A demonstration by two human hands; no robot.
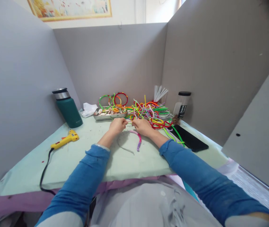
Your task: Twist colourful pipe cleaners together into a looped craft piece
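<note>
A headband (139, 142) lies on the pale green table cover, its right side and top wrapped in pink and purple, its left side bare and grey. Just above it, my left hand (118, 125) and my right hand (142, 126) are close together with fingers pinched. A thin, light-coloured strand (130, 122) runs between the fingertips of both hands. Behind my hands, a tangled heap of colourful pipe cleaners (148, 110) spreads to the right. A metal tray (108, 117) of small mixed pieces sits behind my left hand.
A teal bottle (69, 112) and a yellow glue gun (64, 140) with a black cord are on the left. White tissue (89, 109) is beside the tray. A clear black-lidded bottle (181, 107) and a black phone (191, 138) are on the right. Grey partitions (110, 60) surround the table.
</note>
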